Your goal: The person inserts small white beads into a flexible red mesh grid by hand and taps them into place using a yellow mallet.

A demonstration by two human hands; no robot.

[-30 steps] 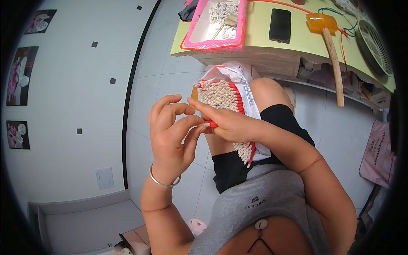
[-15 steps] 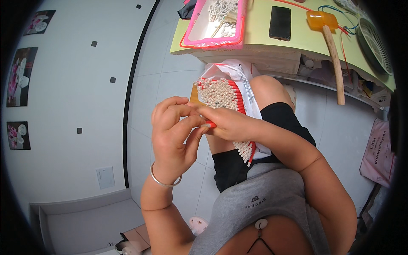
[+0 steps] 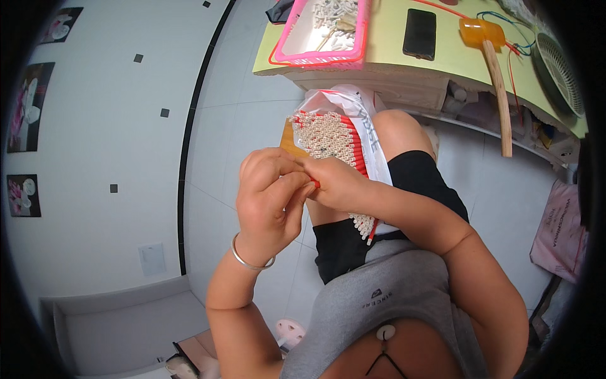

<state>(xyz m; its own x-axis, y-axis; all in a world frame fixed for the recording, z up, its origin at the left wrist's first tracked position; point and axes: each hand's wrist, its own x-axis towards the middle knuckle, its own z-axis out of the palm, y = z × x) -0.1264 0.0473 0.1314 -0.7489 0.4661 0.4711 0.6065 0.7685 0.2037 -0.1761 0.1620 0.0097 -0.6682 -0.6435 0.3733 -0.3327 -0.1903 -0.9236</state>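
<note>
Red stick [image 3: 315,184] — pinched between left hand [image 3: 268,196] and right hand [image 3: 338,184].

Yellow-green table [image 3: 442,60], upper right

On it: pink basket [image 3: 322,35], black phone [image 3: 420,33], wooden-handled mallet [image 3: 495,82], round fan grille [image 3: 558,72].

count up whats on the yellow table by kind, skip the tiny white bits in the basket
pink basket: 1
black phone: 1
mallet with orange head and wooden handle: 1
round fan grille: 1
total: 4 on the yellow table, as far as the view shows; its right end is cluttered and hard to read.
</note>
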